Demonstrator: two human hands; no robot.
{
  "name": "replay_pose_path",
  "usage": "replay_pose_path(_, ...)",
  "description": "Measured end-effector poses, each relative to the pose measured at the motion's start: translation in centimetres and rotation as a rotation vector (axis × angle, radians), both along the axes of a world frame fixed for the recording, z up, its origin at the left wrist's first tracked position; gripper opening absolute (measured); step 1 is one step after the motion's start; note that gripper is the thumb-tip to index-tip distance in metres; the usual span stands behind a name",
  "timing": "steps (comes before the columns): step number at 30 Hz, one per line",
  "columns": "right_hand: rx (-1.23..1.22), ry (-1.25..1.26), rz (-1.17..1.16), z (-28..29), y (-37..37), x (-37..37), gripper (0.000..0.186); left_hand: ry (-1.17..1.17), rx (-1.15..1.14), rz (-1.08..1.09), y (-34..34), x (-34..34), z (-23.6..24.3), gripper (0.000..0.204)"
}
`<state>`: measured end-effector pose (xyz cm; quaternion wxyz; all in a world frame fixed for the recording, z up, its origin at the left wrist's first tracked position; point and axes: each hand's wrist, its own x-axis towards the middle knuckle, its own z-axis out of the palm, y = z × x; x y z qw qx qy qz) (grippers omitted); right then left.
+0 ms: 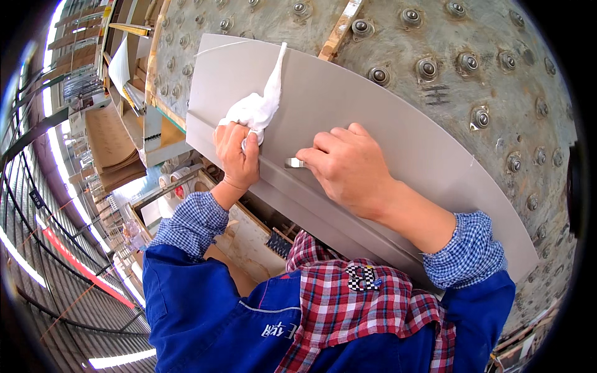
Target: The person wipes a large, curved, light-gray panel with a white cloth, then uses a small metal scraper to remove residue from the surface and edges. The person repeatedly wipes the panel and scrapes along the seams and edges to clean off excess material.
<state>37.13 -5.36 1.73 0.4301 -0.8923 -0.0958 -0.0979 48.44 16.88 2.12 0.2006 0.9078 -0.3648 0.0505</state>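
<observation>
A grey-taupe panel (348, 99) with a curved far edge and a raised ridge along its near side lies in front of me. My left hand (236, 155) is closed around a bunched white cloth (254, 110), whose twisted end stretches away over the panel. To its right, my right hand (351, 171) is curled above the panel near the ridge. Its fingers pinch a small flat metal blade (294, 163); the rest of that tool is hidden in the fist, so its exact kind does not show.
Under the panel is a worn metal table (398, 53) studded with several ball rollers. A wooden strip (339, 31) lies beyond the panel's far edge. An open drawer (249, 227) is below the near edge. Brown cardboard sheets (112, 140) are stacked at the left.
</observation>
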Motion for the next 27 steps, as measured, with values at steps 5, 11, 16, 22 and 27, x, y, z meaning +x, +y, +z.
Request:
replay_pose_path(5,-0.007,0.061,0.084,0.4,-0.3,0.1,0.008,0.004,0.005,-0.005,0.0,0.0,0.1,0.012)
replay_pose_path(11,0.041,0.131,0.183,0.7,-1.8,0.2,0.01,-0.015,-0.01,-0.024,-0.1,0.1,0.1,0.012)
replay_pose_path(16,-0.002,0.146,0.254,1.0,-3.2,0.3,0.008,-0.017,-0.009,-0.016,0.1,0.2,0.1,0.012)
replay_pose_path(22,0.011,0.17,0.312,1.3,-4.3,0.3,0.007,-0.009,-0.019,0.0,0.1,0.0,0.1,0.013)
replay_pose_path(27,0.04,0.085,0.123,0.6,-2.3,0.5,0.009,-0.005,-0.018,-0.002,-0.1,0.1,0.1,0.014)
